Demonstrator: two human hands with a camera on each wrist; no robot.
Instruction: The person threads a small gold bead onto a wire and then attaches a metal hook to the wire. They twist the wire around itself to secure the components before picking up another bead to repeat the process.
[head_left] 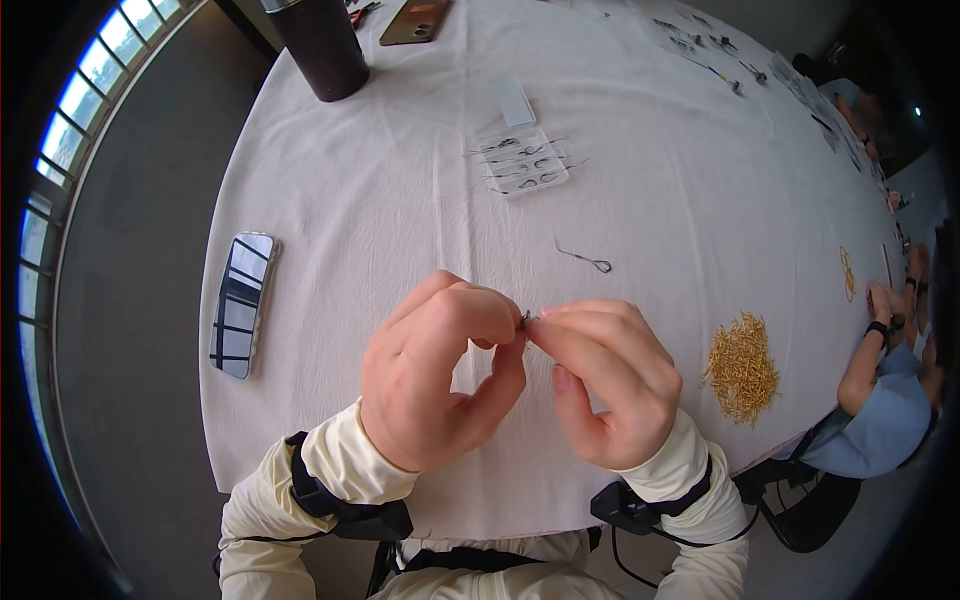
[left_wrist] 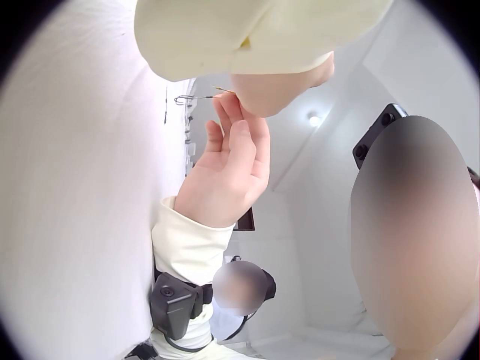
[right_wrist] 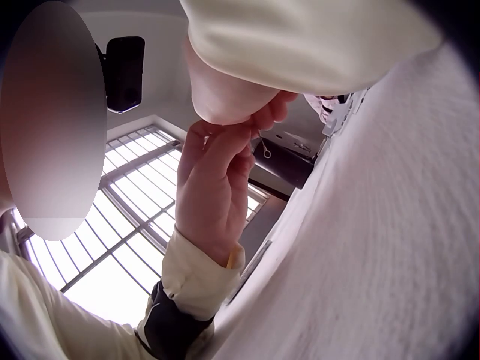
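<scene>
My left hand [head_left: 440,370] and right hand [head_left: 610,375] meet fingertip to fingertip above the near part of the table. Between them, thumbs and forefingers pinch a tiny fishing hook [head_left: 527,320] on a short line, mostly covered by the fingers. In the left wrist view a dark, bent end of the fishing hook [left_wrist: 193,98] sticks out past the fingers. The right wrist view shows a thin strand with a small ring [right_wrist: 267,153] hanging below the fingertips. Beyond the hands a similar dark looped line [head_left: 585,257] lies on the cloth.
A clear compartment box [head_left: 523,165] holds several dark hooks with lines. To the right lies a heap of small gold pieces [head_left: 742,370]. A phone [head_left: 245,305] rests at the left, with a black tumbler [head_left: 320,50] and another phone [head_left: 415,22] farther back. Another person [head_left: 880,400] sits at right.
</scene>
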